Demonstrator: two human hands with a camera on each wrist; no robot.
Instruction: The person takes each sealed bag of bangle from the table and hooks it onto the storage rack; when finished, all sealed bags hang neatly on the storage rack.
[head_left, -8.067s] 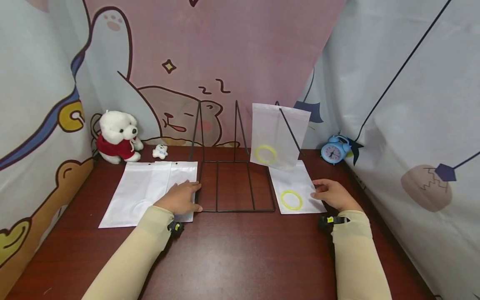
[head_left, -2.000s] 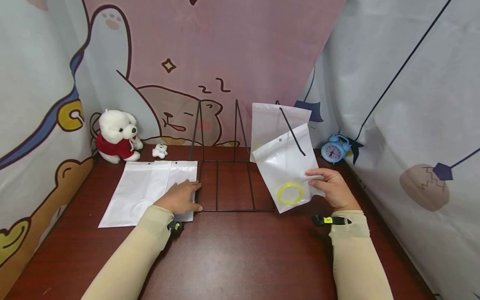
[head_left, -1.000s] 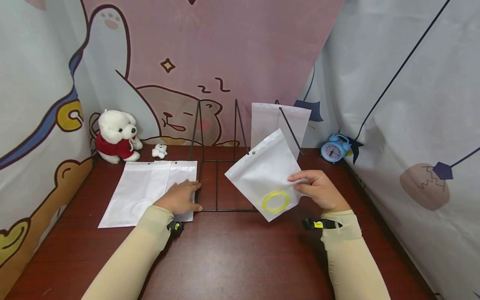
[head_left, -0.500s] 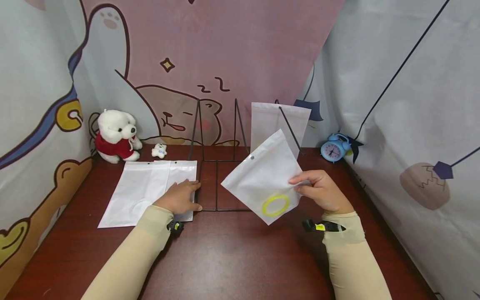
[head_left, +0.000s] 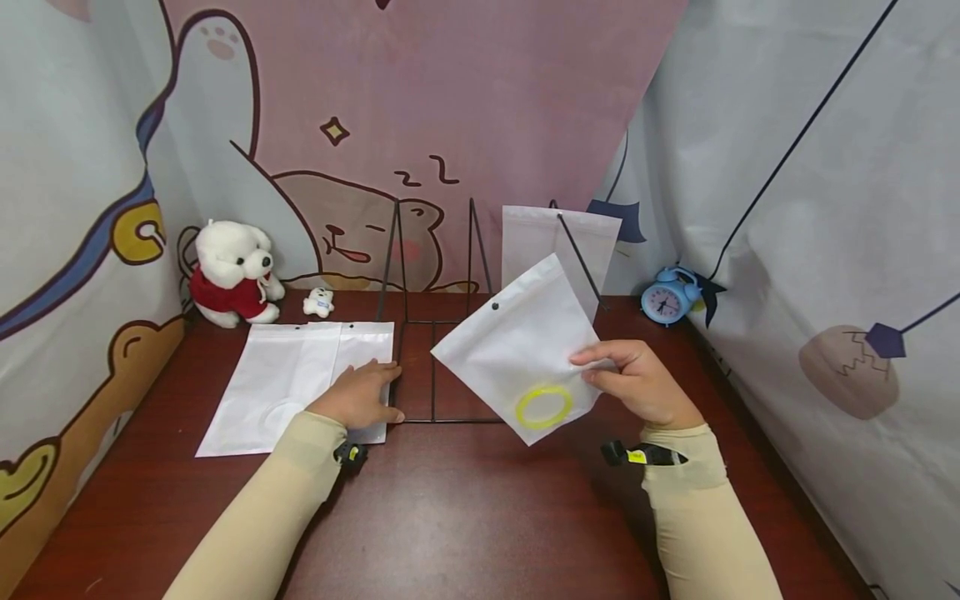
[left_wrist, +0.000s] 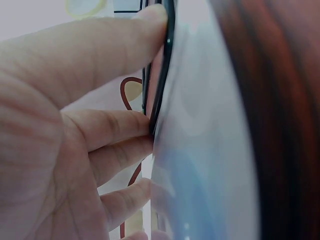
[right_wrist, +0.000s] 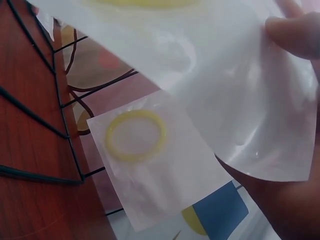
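My right hand (head_left: pixel 647 383) pinches the right edge of a white plastic bag (head_left: pixel 525 342) between thumb and fingers. A yellow ring (head_left: pixel 543 407) shows inside the bag, which hangs tilted above the table. Its punched hole lies near the front end of the middle prong of a black wire rack (head_left: pixel 432 367). On the rack's right prong hangs another white bag (head_left: pixel 531 237); its yellow ring (right_wrist: pixel 135 136) shows in the right wrist view. My left hand (head_left: pixel 358 396) rests over flat white bags (head_left: pixel 300 362), fingertips touching the rack's left base wire (left_wrist: pixel 162 80).
A white plush dog (head_left: pixel 234 271) in red and a small white figurine (head_left: pixel 318 302) stand at the back left. A blue alarm clock (head_left: pixel 667 296) stands at the back right. Printed curtains (head_left: pixel 480 100) enclose the table (head_left: pixel 480 517).
The right hand has lifted the ringed bag off the table and brought it left, tilted, toward the middle prong; lately it moved slightly further left. The left hand stays put.
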